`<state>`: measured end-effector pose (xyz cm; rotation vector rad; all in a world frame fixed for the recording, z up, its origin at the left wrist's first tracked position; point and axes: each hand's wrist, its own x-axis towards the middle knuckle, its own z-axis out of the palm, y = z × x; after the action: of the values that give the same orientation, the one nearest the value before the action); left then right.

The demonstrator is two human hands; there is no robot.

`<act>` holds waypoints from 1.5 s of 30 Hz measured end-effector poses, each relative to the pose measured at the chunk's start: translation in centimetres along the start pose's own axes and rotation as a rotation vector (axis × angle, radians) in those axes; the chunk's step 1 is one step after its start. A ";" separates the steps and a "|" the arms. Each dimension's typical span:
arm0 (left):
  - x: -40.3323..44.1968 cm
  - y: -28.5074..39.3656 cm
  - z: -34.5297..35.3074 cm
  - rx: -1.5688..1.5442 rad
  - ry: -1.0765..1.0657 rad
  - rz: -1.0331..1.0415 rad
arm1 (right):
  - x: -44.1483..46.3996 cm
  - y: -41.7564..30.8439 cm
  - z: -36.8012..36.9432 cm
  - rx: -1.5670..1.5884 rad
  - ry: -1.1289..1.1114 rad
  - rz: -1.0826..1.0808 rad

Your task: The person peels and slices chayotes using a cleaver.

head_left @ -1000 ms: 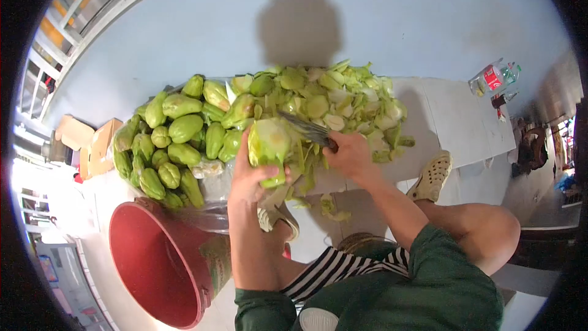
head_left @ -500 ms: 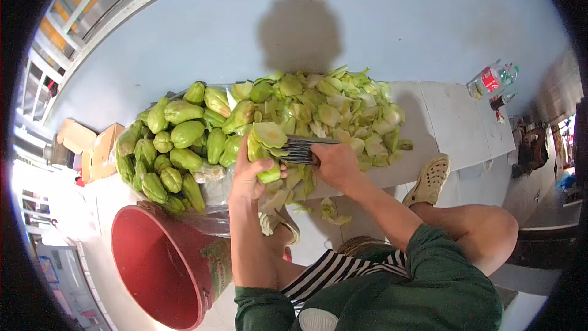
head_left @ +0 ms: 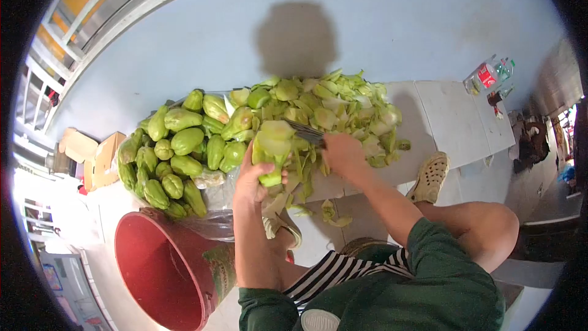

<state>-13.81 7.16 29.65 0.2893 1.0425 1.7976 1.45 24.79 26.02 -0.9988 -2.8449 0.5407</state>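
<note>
this squash could slip, cutting me
my left hand curls round it; my right hand grips a knife

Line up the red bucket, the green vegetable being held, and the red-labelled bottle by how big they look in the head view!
1. Red bucket, biggest by far
2. Green vegetable in the left hand
3. Red-labelled bottle, smallest here
</note>
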 end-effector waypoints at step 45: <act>-3.4 -1.7 -2.1 -0.631 0.140 -0.032 | -8.2 -8.9 -3.4 -0.026 0.452 -0.952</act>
<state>-12.44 3.43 27.97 -0.2406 0.5203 2.0343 3.28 14.24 32.70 0.2676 -2.4931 0.1401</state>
